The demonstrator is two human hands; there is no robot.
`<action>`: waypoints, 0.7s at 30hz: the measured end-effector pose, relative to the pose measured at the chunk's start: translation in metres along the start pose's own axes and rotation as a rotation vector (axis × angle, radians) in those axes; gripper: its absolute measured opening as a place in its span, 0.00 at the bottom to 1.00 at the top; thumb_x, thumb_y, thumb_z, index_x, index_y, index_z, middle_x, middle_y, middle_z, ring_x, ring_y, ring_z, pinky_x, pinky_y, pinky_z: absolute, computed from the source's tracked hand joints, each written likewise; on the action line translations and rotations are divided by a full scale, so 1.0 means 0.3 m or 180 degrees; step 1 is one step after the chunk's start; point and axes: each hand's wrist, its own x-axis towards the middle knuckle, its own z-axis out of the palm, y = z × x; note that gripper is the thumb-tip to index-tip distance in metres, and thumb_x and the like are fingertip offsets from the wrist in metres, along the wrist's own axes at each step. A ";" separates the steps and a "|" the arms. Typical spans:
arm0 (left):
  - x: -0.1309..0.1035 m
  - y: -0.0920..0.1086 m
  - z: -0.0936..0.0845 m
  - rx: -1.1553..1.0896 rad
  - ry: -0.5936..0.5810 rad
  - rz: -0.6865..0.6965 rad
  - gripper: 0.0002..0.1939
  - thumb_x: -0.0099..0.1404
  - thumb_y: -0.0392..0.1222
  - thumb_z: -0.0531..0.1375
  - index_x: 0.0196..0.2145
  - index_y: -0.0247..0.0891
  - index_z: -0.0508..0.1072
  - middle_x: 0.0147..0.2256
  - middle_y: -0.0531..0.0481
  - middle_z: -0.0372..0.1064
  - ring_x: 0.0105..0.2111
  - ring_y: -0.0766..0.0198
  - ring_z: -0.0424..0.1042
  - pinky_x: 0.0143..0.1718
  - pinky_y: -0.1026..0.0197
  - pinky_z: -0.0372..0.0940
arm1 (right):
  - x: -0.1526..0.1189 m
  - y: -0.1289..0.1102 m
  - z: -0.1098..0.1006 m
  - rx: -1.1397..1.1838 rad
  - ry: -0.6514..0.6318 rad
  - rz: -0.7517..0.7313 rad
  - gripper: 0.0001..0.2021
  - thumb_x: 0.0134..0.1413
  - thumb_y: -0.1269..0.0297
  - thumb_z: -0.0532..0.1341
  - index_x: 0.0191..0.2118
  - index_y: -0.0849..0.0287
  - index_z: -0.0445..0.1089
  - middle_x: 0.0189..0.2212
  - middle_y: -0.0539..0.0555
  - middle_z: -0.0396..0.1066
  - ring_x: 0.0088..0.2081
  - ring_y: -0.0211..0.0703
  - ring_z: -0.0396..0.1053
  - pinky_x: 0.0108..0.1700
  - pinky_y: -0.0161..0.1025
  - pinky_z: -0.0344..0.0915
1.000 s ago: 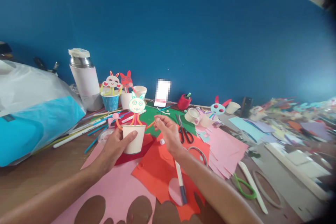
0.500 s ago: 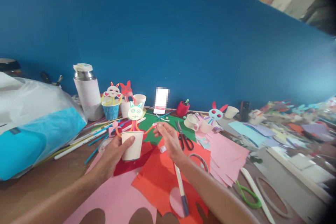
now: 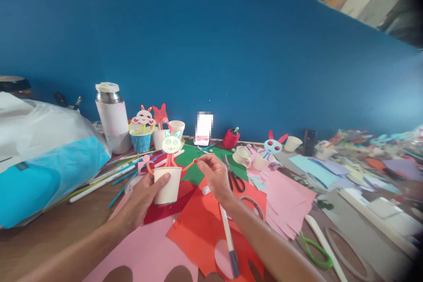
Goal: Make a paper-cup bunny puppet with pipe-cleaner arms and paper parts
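Since half a second ago, our right hand (image 3: 214, 174) has shifted only slightly at the tip of the orange stem (image 3: 188, 166), and the pink bit that was showing there seems now mostly covered by our fingers; our whole view has also moved a little. We hold the white paper cup (image 3: 168, 185) upright above the desk (image 3: 20, 251) with our left hand (image 3: 148, 189), which is closed around its left side, the thumb lying on the front. Our right hand is nearly closed, thumb and first finger pinching the outer end of the stem. This stem goes from the right side of the cup's rim, its long axis slanting up to the right, so the right hand is the nearer one to its tip. In counting, we see one cup in hand, with one rabbit face (image 3: 171, 142) and two orange stems, the left one near one pink round piece (image 3: 146, 158). Behind, we count three other cups with faces: one blue (image 3: 141, 141), two white (image 3: 158, 139). Nearer to us are one pair of scissors (image 3: 231, 171) and one marker (image 3: 227, 231).
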 end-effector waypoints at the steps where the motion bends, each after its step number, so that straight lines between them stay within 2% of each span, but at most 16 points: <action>1: 0.000 0.001 0.001 -0.0019 -0.0006 0.0002 0.20 0.52 0.48 0.62 0.40 0.35 0.67 0.34 0.44 0.74 0.33 0.57 0.73 0.30 0.61 0.68 | 0.001 0.000 -0.001 0.0042 -0.0003 0.0009 0.06 0.48 0.63 0.59 0.30 0.59 0.69 0.27 0.50 0.69 0.30 0.37 0.64 0.34 0.34 0.61; 7: -0.010 0.023 0.011 -0.0113 -0.0109 -0.0039 0.21 0.52 0.48 0.62 0.40 0.34 0.67 0.33 0.43 0.74 0.32 0.57 0.73 0.30 0.59 0.68 | 0.004 -0.002 -0.004 0.0526 -0.0056 0.0094 0.05 0.49 0.64 0.59 0.32 0.59 0.68 0.29 0.51 0.70 0.32 0.37 0.65 0.36 0.34 0.61; 13: -0.010 0.032 0.013 -0.0189 -0.0080 -0.0085 0.22 0.51 0.47 0.63 0.41 0.34 0.67 0.32 0.44 0.74 0.31 0.58 0.73 0.31 0.58 0.68 | 0.006 -0.014 -0.003 0.0706 -0.0082 0.0038 0.04 0.49 0.65 0.59 0.32 0.59 0.68 0.29 0.50 0.69 0.33 0.37 0.66 0.37 0.35 0.61; 17: -0.003 0.025 0.008 -0.0234 -0.0144 0.0050 0.22 0.51 0.47 0.63 0.42 0.35 0.66 0.33 0.44 0.73 0.30 0.59 0.73 0.30 0.59 0.68 | 0.010 -0.016 -0.006 0.0807 -0.0093 0.0022 0.04 0.50 0.65 0.59 0.32 0.59 0.67 0.28 0.50 0.69 0.34 0.37 0.67 0.38 0.35 0.61; 21: 0.008 0.020 0.002 -0.0263 -0.0081 0.0132 0.21 0.51 0.47 0.63 0.41 0.35 0.67 0.30 0.46 0.73 0.26 0.63 0.72 0.27 0.62 0.68 | 0.013 -0.019 -0.010 0.0803 -0.0013 0.0061 0.03 0.49 0.65 0.59 0.31 0.58 0.67 0.28 0.49 0.68 0.32 0.36 0.66 0.37 0.34 0.61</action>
